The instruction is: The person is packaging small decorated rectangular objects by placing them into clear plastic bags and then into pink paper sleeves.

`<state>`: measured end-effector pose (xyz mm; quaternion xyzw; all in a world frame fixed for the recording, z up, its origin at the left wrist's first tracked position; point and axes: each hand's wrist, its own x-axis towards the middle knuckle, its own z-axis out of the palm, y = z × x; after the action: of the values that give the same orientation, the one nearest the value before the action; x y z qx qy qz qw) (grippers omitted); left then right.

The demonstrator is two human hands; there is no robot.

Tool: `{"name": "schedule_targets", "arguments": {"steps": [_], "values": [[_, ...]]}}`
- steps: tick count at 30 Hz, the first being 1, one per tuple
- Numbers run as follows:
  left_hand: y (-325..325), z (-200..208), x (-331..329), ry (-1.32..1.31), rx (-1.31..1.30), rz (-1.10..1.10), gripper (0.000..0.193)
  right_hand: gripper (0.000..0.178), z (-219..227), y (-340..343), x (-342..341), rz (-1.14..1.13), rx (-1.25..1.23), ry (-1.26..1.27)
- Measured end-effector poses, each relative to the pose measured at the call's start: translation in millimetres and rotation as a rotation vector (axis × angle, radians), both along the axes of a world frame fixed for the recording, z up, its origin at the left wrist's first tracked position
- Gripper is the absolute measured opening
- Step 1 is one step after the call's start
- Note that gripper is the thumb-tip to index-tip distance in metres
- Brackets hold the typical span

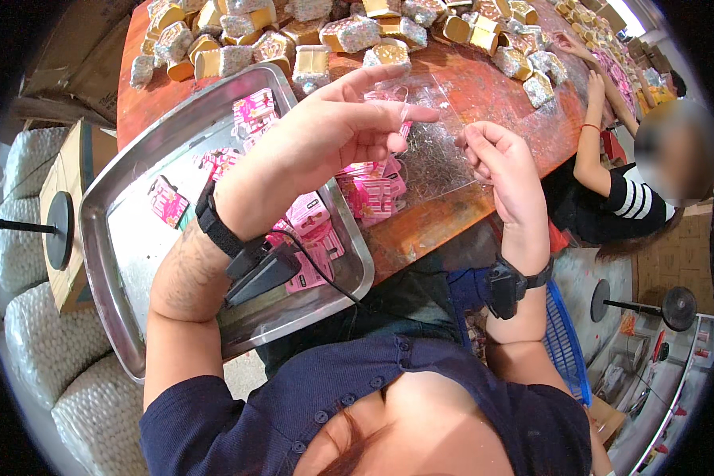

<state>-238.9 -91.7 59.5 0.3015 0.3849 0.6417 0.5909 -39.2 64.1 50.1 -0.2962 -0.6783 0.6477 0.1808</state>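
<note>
My left hand (pixel 333 119) is raised over the right rim of a metal tray (pixel 135 274). Its fingers are stretched out and apart, with a pink printed card partly hidden below the fingertips. Across from it, my right hand (pixel 504 163) is closed in a pinch; whatever lies between thumb and fingers is too small to make out. Below the hands, a heap of thin clear strands (pixel 432 151) lies on the table. Beside the tray sits a pile of pink cards (pixel 373 190), partly covered by my left hand. More pink cards (pixel 169 202) are scattered inside the tray.
Several yellow blocks with speckled sides (pixel 311 67) crowd the far side of the reddish table (pixel 412 238). A co-worker's arm (pixel 589 155) reaches onto the table at right. A blue basket (pixel 563 341) is beside my right arm; white filled bags (pixel 47 333) are stacked at left.
</note>
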Motion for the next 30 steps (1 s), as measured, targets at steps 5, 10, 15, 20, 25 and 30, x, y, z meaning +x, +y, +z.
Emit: {"name": "schedule_targets", "arguments": {"steps": [5, 10, 15, 20, 25, 30], "values": [[-3, 6, 11, 0.009, -0.037, 0.027, 0.061, 0.022, -3, -6, -7, 0.039, -0.229, 0.186], [-3, 2, 8, 0.138, 0.023, 0.048, 0.066, 0.025, -8, -14, -15, 0.039, -0.4, 0.337], [-1, 2, 12, 0.258, 0.054, 0.079, 0.069, 0.028, -8, -23, -19, 0.039, -0.679, 0.504], [-1, 7, 17, 0.325, 0.076, 0.066, 0.068, 0.028, 0, -33, -22, 0.067, -0.591, 0.489], [-3, 6, 18, 0.487, 0.136, 0.088, 0.062, 0.022, 4, -33, -16, 0.105, -0.391, 0.409], [-9, 14, 22, 0.842, 0.194, 0.257, 0.054, 0.014, 14, -51, -16, -0.055, 0.291, 0.356]]}}
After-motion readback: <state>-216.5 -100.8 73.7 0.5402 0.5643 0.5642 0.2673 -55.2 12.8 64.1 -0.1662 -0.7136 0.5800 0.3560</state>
